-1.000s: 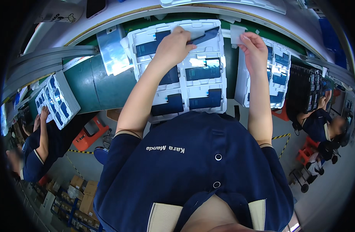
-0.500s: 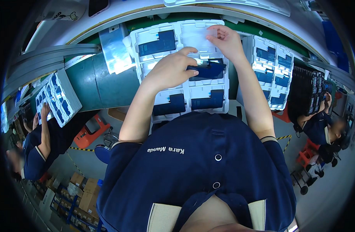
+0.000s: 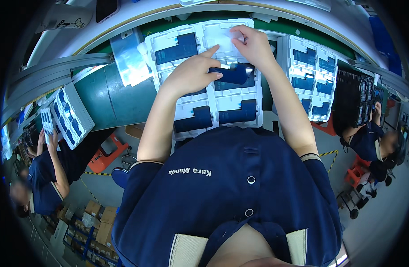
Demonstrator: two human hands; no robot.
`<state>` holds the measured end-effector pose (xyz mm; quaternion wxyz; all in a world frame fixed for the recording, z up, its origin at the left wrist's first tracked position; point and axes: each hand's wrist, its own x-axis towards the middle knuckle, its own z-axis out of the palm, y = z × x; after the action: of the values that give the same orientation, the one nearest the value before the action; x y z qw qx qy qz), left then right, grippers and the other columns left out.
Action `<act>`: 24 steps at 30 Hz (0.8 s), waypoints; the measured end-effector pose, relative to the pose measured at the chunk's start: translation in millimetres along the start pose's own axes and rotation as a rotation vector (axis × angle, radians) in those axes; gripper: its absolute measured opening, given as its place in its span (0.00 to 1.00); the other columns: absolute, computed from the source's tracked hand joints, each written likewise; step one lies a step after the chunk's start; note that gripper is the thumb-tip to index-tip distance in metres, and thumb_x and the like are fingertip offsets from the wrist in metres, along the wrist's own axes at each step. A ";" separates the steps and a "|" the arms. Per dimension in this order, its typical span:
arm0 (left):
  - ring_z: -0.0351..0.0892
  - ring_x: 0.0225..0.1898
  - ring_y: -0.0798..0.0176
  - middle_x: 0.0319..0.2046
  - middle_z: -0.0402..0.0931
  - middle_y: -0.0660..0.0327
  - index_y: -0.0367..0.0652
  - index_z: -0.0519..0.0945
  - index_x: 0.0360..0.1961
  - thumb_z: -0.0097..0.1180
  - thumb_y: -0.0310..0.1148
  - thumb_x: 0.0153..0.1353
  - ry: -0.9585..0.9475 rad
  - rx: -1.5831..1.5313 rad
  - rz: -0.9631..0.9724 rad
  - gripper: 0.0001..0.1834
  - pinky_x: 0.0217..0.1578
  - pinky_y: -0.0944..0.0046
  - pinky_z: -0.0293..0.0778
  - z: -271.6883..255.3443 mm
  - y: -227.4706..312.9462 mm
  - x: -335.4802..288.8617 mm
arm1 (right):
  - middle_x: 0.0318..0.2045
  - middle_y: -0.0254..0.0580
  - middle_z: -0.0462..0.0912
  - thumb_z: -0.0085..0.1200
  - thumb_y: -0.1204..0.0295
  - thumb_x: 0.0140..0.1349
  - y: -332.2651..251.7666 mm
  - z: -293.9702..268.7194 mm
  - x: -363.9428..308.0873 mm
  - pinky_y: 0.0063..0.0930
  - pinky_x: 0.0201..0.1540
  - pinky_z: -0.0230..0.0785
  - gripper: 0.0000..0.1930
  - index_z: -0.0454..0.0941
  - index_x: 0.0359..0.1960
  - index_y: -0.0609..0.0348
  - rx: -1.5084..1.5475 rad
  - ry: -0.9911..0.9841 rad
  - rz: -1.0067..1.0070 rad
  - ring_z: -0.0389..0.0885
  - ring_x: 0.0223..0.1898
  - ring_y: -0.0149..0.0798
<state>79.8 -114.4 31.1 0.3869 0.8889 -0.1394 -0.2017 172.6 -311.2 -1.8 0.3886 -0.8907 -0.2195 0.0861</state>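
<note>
and here's the dark notched piece [image 3: 235, 75], up in the air over the middle-right compartment of the white tray [image 3: 260, 100], slanting across another dark piece [image 3: 226, 86] that shows beneath it. the left hand [image 3: 193, 73] has it by one end, pinched between thumb and curled fingers, index finger stretched toward the tray's upper-right compartment. over at that compartment, the right hand [image 3: 253, 44] comes in from the tray's right, thumb and fingertips closed on a thin translucent sheet [image 3: 226, 41], its outline hard to pick out against the white. round the rest of the tray we go: a dark piece [image 3: 177, 48] lies upper left, the one at middle left is mostly covered by the hand and wrist, and two more sit in the near row, a left one [image 3: 193, 119] and a right one [image 3: 237, 112]. just left of the tray there's a shiny clear bag [image 3: 131, 58] on the green bench [image 3: 124, 104]; right of it, a loaded tray stack [image 3: 311, 80]. farther left of the tray, a co-worker [image 3: 46, 171] handles a pale slotted item [image 3: 47, 121] beside a tilted tray stack [image 3: 71, 118]; far right, another co-worker [image 3: 365, 144] sits by black trays [image 3: 360, 100].
</note>
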 end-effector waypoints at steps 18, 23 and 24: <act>0.75 0.28 0.59 0.50 0.68 0.56 0.50 0.80 0.52 0.62 0.39 0.58 0.484 0.256 -0.036 0.20 0.38 0.62 0.72 13.7 3.5 25.7 | 0.49 0.45 0.77 0.59 0.68 0.60 36.1 3.1 -60.5 0.30 0.48 0.73 0.18 0.76 0.52 0.57 0.064 0.382 0.142 0.77 0.50 0.38; 0.64 0.31 0.67 0.47 0.69 0.56 0.40 0.72 0.56 0.50 0.22 0.53 0.604 -1.232 0.213 0.26 0.37 0.66 0.65 18.3 39.6 2.3 | 0.52 0.47 0.76 0.65 0.68 0.55 -30.7 10.7 -89.1 0.34 0.59 0.63 0.24 0.74 0.53 0.60 0.634 0.184 0.078 0.72 0.56 0.43; 0.62 0.31 0.67 0.47 0.69 0.57 0.38 0.71 0.57 0.47 0.18 0.51 0.515 -1.680 0.250 0.28 0.36 0.67 0.63 18.7 46.7 1.1 | 0.52 0.47 0.76 0.66 0.68 0.55 -47.3 12.8 -92.0 0.35 0.61 0.62 0.26 0.73 0.54 0.61 0.889 0.132 0.152 0.72 0.57 0.43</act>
<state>67.8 -157.6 54.0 0.9502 0.3075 0.0501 0.0126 71.4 -316.6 22.4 0.7391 -0.6545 -0.0702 0.1430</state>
